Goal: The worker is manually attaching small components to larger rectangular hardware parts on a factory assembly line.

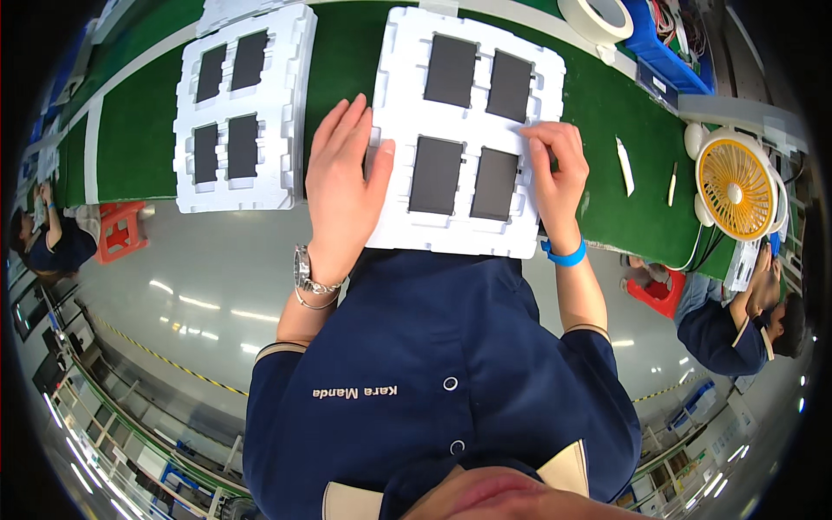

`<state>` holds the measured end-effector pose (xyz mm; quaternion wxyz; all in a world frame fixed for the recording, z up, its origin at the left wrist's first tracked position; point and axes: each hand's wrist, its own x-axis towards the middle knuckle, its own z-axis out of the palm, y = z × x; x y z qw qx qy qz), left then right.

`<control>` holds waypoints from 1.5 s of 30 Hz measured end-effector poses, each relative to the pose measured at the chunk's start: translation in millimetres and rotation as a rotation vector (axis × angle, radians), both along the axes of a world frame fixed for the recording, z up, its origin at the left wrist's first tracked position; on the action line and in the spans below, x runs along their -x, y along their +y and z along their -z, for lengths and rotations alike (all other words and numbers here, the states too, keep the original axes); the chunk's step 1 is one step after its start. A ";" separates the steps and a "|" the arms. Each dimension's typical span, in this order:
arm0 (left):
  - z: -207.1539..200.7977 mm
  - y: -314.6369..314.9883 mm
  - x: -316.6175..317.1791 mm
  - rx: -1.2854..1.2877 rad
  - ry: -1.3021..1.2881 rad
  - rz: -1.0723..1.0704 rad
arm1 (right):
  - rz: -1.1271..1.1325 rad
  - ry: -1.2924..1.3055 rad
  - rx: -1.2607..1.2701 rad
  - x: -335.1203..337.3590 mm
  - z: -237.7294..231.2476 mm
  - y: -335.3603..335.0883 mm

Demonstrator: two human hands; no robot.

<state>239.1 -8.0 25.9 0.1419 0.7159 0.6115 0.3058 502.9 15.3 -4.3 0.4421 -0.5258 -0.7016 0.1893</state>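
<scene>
A white moulded tray lies in front of me on the green work surface. Dark flat rectangular pieces sit in its pockets, among them a far-left one and a near-right one. Along the tray's left edge rests my left hand, fingers stretched out and thumb over the rim. My right hand is at the opposite edge, its fingers bent and closed on the rim beside the dark pieces; the undersides of its fingers are hidden.
Left of me stands a stack of similar white trays holding dark pieces. To the right lie a white tube, a thin pen-like tool and a yellow-and-white fan. A tape roll and blue bin stand far right. People sit both sides.
</scene>
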 end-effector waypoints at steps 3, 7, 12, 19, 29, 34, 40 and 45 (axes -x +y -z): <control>-4.7 0.8 3.4 -0.089 0.026 0.003 | -0.011 -0.040 -0.018 2.0 -4.8 -0.5; -23.7 -9.9 -1.3 0.545 -0.924 0.051 | -0.041 0.085 0.103 -1.1 -12.0 -0.8; -24.9 4.4 36.8 0.459 -1.129 -0.046 | 0.003 0.229 0.085 3.7 -53.9 5.7; -24.8 12.0 196.4 0.302 -1.092 -0.288 | -0.174 -0.051 0.107 24.6 -66.2 35.3; 7.6 15.6 262.1 0.057 0.545 -0.477 | -0.441 -0.629 -0.101 81.3 -43.7 86.6; 12.2 8.2 218.2 0.167 0.115 -0.750 | -0.468 -0.661 -0.092 78.7 -45.7 87.9; 19.9 2.1 214.3 -0.177 0.319 -0.676 | -0.486 -0.671 -0.268 73.9 -47.1 88.3; -24.8 -1.8 98.0 0.058 -0.608 -0.138 | -0.332 -0.736 -0.558 51.9 -40.6 113.1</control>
